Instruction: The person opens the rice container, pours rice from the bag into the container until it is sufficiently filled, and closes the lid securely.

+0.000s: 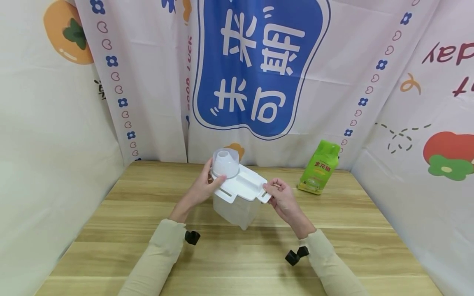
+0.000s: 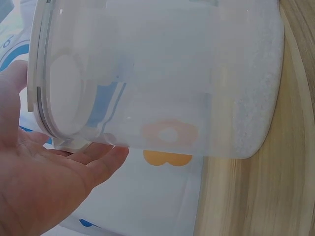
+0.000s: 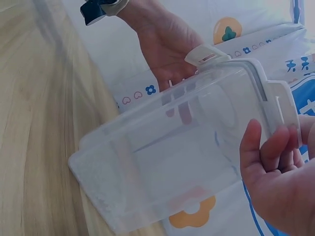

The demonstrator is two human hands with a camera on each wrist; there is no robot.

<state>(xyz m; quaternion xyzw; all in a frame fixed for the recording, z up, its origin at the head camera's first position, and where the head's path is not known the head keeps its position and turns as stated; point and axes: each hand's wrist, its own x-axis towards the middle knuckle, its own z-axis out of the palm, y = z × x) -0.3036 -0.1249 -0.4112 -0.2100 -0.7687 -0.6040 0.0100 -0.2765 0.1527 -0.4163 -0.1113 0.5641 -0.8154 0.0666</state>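
Note:
A clear plastic storage container stands on the table with a white lid on it. On the lid's left end sits a translucent measuring cup. My left hand grips the lid's left end, its thumb on top beside the cup and its fingers around the side below the rim. At the right end, my right hand pinches a slotted side latch that sticks out from the lid. The right wrist view shows another latch flipped outward near the left hand. A pale, grainy layer shows at the container's bottom.
A green bag with printed lettering stands upright at the back right of the wooden table. Printed cloth hangs behind the table and along both sides. Black straps are worn at both wrists.

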